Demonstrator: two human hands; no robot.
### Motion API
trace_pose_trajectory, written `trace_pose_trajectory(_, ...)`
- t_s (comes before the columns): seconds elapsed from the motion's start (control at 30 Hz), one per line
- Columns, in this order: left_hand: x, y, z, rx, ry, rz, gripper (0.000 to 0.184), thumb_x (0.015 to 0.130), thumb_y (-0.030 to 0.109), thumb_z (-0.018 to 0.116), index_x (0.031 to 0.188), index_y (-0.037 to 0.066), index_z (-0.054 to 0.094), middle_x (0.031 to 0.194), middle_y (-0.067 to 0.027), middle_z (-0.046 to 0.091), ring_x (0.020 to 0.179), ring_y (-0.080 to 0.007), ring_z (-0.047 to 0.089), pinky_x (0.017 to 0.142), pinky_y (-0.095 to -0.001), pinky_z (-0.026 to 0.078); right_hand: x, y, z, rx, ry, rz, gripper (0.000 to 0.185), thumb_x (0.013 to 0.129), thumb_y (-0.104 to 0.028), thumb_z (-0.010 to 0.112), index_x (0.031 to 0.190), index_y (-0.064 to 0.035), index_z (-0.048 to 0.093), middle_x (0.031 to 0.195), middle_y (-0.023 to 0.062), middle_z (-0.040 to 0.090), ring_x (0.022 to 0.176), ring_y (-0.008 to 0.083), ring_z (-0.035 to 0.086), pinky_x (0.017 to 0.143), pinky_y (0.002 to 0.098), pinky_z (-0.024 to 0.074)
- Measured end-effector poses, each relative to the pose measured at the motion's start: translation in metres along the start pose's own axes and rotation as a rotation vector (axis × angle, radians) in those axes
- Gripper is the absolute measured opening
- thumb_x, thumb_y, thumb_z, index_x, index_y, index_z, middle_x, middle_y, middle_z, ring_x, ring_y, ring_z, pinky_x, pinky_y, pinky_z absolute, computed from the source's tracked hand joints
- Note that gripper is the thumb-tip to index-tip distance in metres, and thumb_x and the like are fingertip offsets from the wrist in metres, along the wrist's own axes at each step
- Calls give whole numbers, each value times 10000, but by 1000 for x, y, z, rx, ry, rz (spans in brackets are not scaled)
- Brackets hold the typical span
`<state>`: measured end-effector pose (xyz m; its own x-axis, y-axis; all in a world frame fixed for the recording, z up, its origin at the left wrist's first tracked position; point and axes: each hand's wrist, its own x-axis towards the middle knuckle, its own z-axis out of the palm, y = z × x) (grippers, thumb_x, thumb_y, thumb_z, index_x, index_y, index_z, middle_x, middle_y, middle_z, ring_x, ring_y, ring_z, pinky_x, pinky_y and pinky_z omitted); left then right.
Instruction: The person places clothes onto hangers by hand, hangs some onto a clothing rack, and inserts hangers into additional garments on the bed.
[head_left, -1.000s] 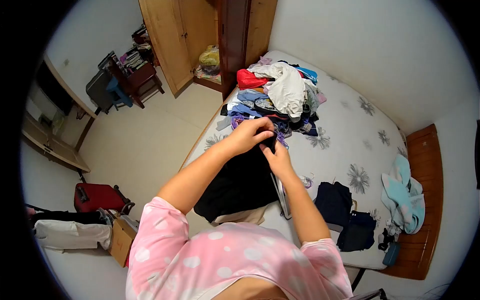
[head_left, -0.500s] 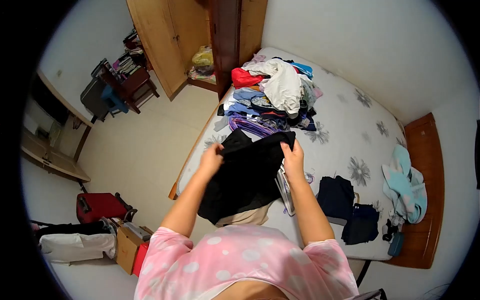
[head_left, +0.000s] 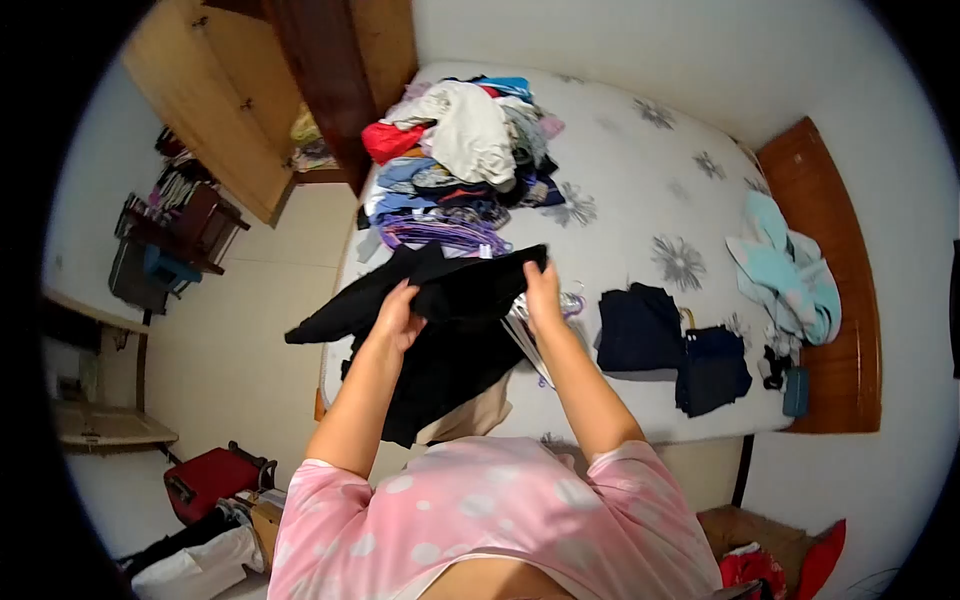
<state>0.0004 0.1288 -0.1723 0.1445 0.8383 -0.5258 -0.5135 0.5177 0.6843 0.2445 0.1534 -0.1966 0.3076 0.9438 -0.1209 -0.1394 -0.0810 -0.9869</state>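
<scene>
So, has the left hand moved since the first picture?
Yes, down and left in the view: the left hand was over the purple hangers; now it is below their left end.

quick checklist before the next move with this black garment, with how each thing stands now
1. Left hand has hold of the black garment: ok, gripping its near edge.
2. Right hand has hold too: ok, at the garment's right end.
3. Garment spread smooth: not ok, it is creased and one end sticks out to the left.
4. Held garment separate from the black cloth beneath: cannot tell, the two blend together.
5. White hangers free of the cloth: cannot tell, they lie right beside it, partly behind the right arm.
6. Folded dark clothes out of the way: ok, lying apart to the right.
</scene>
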Motion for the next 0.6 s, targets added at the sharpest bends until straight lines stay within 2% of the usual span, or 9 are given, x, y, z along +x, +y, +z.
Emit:
trace_pose_trajectory(0.03, 17, -33, -22, 0, 127, -121, 92, 905, 196, 564, 988, 156, 568, 945, 25, 618, 842, -138, 600, 713, -309, 474, 4, 26, -16, -158, -9, 138, 227, 929, -132, 534, 1135, -38, 530, 994, 53, 589, 864, 146, 539, 766, 314, 459)
trace_pose_trajectory(0.1, -2, -59, -6, 55, 197, -223, 59, 903, 222, 560, 935, 173, 558, 902, 33, 613, 811, -145, 578, 693, -321, 447, 0, 81, -51, -89, -111, 308, 286, 895, -151, 585, 1164, -89, 511, 1003, 29, 586, 884, 128, 560, 731, 301, 469)
trace_pose_trajectory(0.23, 2, -95, -27, 21, 62, -243, 126, 922, 254, 552, 1015, 178, 593, 1068, -2, 613, 962, -173, 557, 808, -345, 429, -11, 124, -118, -6, -154, 521, 346, 876, -154, 608, 1195, -89, 490, 1044, 34, 597, 919, 148, 583, 782, 313, 480)
trace_pose_trajectory(0.3, 2, -92, -17, -18, 191, -233, 240, 946, 293, 521, 1106, 127, 588, 1151, -35, 604, 1045, -207, 554, 904, -364, 419, -5, 174, -154, -20, -49, 562, 353, 861, -150, 621, 1188, -80, 505, 1043, 41, 605, 895, 158, 597, 747, 319, 491)
trace_pose_trajectory(0.33, -4, -86, -5, -16, 225, -212, 204, 945, 297, 533, 1057, 139, 596, 1036, -28, 641, 978, -194, 594, 877, -377, 454, -1, 201, -172, -48, 9, 583, 343, 857, -151, 625, 1175, -80, 519, 1020, 41, 611, 870, 163, 605, 731, 325, 496)
trace_pose_trajectory(0.37, -2, -88, -10, -22, 272, -223, 269, 961, 319, 508, 1107, 108, 591, 1097, -39, 639, 1012, -203, 597, 916, -393, 451, 3, 230, -189, -78, 65, 607, 332, 854, -153, 629, 1163, -80, 533, 997, 40, 617, 844, 167, 612, 714, 331, 501)
trace_pose_trajectory(0.47, -4, -86, 2, -43, 308, -205, 349, 976, 346, 484, 1172, 72, 574, 1163, -55, 629, 1054, -208, 600, 937, -386, 451, 12, 317, -229, -197, 171, 546, 223, 827, -147, 647, 1025, -50, 615, 868, 75, 656, 743, 200, 636, 664, 353, 509)
trace_pose_trajectory(0.57, -12, -92, 6, -12, 372, -184, 380, 980, 357, 475, 1198, 58, 560, 1177, -64, 628, 1071, -204, 598, 940, -384, 455, 16, 355, -250, -883, 52, 222, 136, 800, -145, 661, 879, -35, 657, 778, 124, 668, 700, 254, 647, 663, 370, 508)
trace_pose_trajectory(0.6, -15, -94, 7, 15, 383, -191, 377, 981, 359, 474, 1194, 60, 560, 1170, -64, 630, 1073, -200, 598, 940, -383, 457, 18, 336, -246, -919, 46, 194, 130, 775, -154, 675, 822, -33, 665, 791, 159, 670, 738, 295, 650, 688, 385, 505)
